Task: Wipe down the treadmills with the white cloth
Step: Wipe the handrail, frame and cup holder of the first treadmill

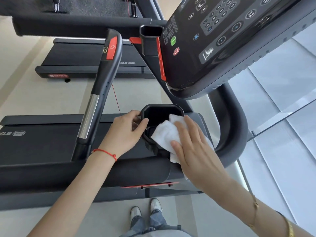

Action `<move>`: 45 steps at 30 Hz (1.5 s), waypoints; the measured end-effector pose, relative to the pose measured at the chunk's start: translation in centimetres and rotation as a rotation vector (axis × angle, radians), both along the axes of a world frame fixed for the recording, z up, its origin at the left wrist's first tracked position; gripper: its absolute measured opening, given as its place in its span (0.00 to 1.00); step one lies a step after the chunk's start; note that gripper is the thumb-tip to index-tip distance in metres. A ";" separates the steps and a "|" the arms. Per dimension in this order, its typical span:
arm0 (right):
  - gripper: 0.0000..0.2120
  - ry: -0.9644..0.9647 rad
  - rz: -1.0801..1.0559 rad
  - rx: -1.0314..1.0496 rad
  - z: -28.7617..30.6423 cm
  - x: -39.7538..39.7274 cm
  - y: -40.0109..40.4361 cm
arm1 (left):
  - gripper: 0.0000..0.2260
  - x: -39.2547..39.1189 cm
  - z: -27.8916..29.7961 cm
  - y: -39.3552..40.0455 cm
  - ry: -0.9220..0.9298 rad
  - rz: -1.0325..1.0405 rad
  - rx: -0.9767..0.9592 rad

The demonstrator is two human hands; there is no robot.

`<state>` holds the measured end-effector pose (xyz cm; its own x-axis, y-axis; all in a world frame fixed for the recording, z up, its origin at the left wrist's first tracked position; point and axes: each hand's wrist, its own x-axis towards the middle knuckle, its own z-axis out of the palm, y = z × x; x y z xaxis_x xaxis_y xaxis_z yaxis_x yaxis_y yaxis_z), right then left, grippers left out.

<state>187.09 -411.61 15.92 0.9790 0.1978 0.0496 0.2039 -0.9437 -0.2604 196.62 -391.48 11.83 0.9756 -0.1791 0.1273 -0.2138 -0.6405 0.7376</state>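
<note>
A person stands at the side of a treadmill [51, 144], both hands at the black cup holder [160, 112] fixed below the console [222, 40]. The right hand [193, 144] lies flat and open, fingers spread, pressing the cloth [164, 134] against the holder's near rim; the white cloth drapes partly into the holder's well and partly down its outer side, a corner showing under the palm. The left hand [124, 132] curls around the holder's left edge, thumb hooked over the rim and fingers wrapped on the outside, gripping it. A red string bracelet [106, 153] circles the left wrist, and a gold bangle [289, 228] sits on the right forearm.

A handrail [100, 82] with a red panel and a chrome section rises just left of the holder. The dark, glossy console carries a keypad, a green button and a red stop button. A second cup holder [150, 38] sits at the console's far side. Beyond, a second treadmill [89, 57] stands parallel on the pale floor [25, 82]. At the bottom of the frame, the person's grey shoes [145, 211] and jeans are visible.
</note>
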 end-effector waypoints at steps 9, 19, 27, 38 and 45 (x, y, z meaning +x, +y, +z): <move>0.28 0.007 -0.176 0.263 -1.0 1.3 0.7 | 0.13 -0.1 -0.1 0.0 0.013 0.011 -0.025; 0.29 0.223 -0.184 0.457 -1.1 5.7 -1.1 | 0.14 -0.1 -0.3 -0.1 0.028 0.015 -0.033; 0.27 0.004 -0.010 0.340 -0.8 7.6 -1.2 | 0.14 0.2 -0.4 -0.2 0.027 0.027 -0.031; 0.24 0.118 0.444 0.066 0.7 14.2 0.0 | 0.13 0.2 -0.3 0.0 0.054 0.025 -0.024; 0.25 0.078 0.423 0.102 -0.1 12.6 -2.0 | 0.15 0.2 -0.3 0.1 0.066 0.018 -0.036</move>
